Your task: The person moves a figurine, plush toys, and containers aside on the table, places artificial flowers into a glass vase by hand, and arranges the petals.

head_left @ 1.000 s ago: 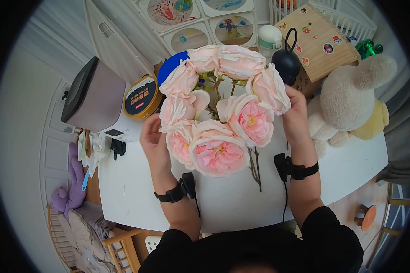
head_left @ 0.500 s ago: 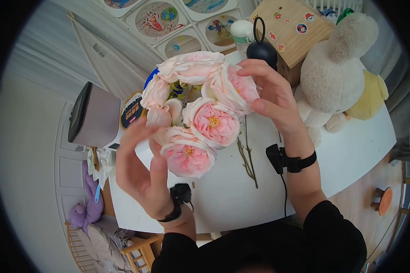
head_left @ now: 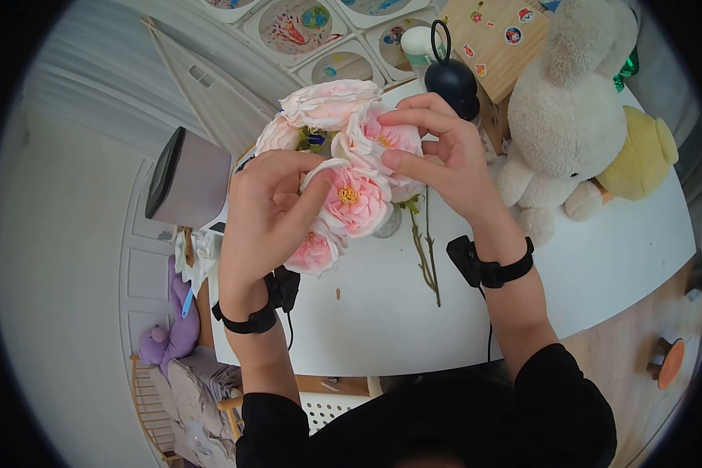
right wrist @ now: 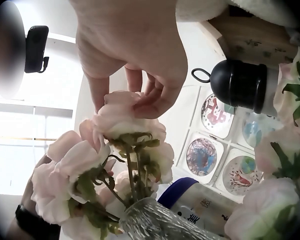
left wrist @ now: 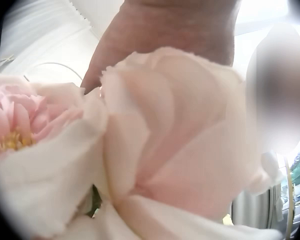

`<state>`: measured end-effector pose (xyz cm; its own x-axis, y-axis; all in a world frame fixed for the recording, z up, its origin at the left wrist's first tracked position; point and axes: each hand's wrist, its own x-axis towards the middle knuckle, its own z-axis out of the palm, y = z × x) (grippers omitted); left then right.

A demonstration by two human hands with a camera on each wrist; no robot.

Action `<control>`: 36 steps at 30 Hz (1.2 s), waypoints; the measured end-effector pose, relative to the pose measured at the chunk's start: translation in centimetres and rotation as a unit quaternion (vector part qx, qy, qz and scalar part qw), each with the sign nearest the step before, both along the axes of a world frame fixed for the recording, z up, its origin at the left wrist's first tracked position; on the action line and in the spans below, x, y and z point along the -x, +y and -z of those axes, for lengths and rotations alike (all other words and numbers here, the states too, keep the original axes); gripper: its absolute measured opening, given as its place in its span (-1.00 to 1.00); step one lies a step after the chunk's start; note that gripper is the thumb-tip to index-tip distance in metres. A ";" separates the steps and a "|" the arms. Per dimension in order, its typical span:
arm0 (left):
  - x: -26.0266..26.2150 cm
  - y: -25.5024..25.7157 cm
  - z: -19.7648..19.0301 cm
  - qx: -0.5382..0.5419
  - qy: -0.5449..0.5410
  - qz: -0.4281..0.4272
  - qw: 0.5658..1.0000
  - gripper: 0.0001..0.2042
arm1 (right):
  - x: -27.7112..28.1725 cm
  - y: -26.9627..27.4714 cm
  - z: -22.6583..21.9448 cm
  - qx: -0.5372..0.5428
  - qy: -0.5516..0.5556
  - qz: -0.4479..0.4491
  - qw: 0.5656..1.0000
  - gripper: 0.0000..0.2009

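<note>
At the far left stood the bin (head_left: 187,175), near the table's (head_left: 351,327) edge, away from my hands. My left hand (head_left: 265,222) curved in from the side, thumb and fingertips together around the outer petals of the near bloom (head_left: 349,196); I judged that hold light, enough to steer the head without crushing it, though I couldn't tell how hard the fingertips pressed. The bunch sat in the middle, over the table, its stems running down into the glass vase (right wrist: 157,220), which presumably took the weight and left both hands to the petals. Beyond the near bloom, the far bloom (head_left: 394,139) faced up between the thumb and fingers of my right hand (head_left: 454,160). They were clamped round its petals from above, seemingly to shape or turn it while its stem stood in the glass. Two loose stems (head_left: 425,261) lay on the table just right of the vase, apart from the bunch. Behind my right hand stood the black bottle (head_left: 451,84), and farther right sat the plush (head_left: 565,121), with the yellow toy (head_left: 636,164) beside it, both probably set there to leave my arm room.
</note>
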<state>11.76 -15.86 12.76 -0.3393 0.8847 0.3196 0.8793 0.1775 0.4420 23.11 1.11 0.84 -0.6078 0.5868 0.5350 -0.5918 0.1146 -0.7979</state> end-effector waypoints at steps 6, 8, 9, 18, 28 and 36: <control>0.0 -0.1 0.7 -0.064 0.011 0.017 0.998 -0.86 | 0.0 -1.1 -0.3 -0.059 -0.032 0.045 0.997 -0.69; -0.6 -0.2 0.8 -0.067 -0.033 -0.001 0.997 -0.86 | 0.0 -1.2 -0.2 -0.063 -0.053 0.032 0.996 -0.70; -0.5 -0.3 0.7 -0.057 -0.048 -0.004 0.997 -0.85 | -0.1 -1.3 -0.2 -0.084 -0.057 0.037 0.994 -0.70; -0.8 -2.5 0.2 -0.146 0.081 0.018 0.986 -0.71 | -1.5 0.6 0.3 0.008 -0.026 -0.079 0.997 -0.58; -4.0 -6.3 1.8 -0.211 0.083 -0.013 0.974 -0.70 | 3.7 -3.1 5.7 -0.087 -0.130 -0.170 0.973 -0.37; -3.5 -5.6 1.5 -0.176 0.074 -0.016 0.981 -0.57 | 6.8 -5.7 7.8 -0.042 -0.069 -0.119 0.990 -0.36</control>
